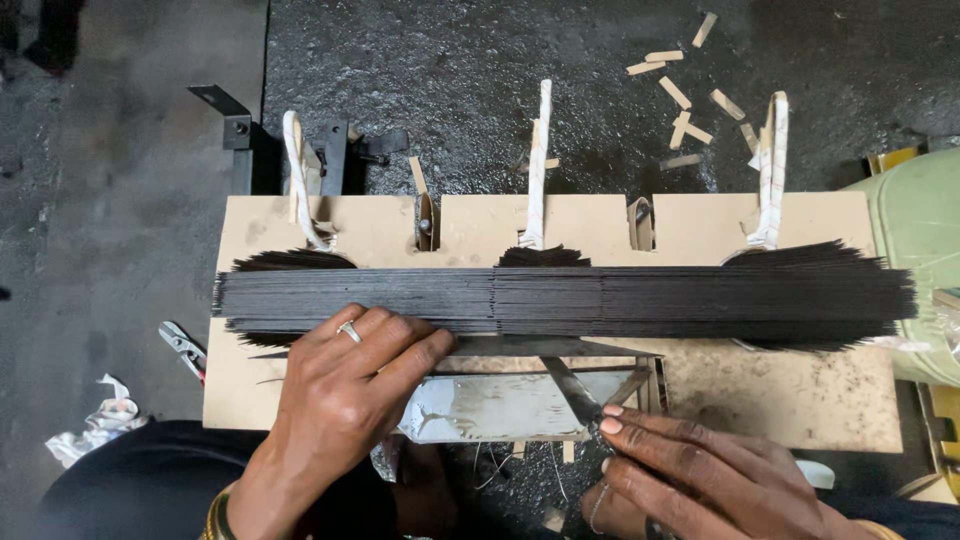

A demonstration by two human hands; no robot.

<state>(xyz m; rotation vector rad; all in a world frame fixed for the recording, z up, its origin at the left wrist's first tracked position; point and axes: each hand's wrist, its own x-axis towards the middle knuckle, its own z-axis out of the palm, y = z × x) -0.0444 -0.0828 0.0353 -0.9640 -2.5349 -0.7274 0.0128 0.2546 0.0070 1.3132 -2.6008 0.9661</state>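
A long flat stack of thin black metal strips (560,300) lies across a pale brown notched fibreboard panel (780,390) that sits over a dark, gritty floor. The left hand (345,395), with a ring on one finger, rests palm down with its fingers stretched flat and close together, the fingertips pressing on the near edge of the stack. The right hand (690,465) comes in from the lower right and pinches a narrow grey metal strip (572,388) between its fingertips; this strip slants up towards the underside of the stack. Just beside both hands lies a shiny silver sheet-metal piece (500,405). Three white cloth ties (537,165) rise from the far side of the stack. Small pale wooden offcuts (685,95) lie scattered on the floor beyond. Red-handled pliers (183,348) lie at the panel's left edge
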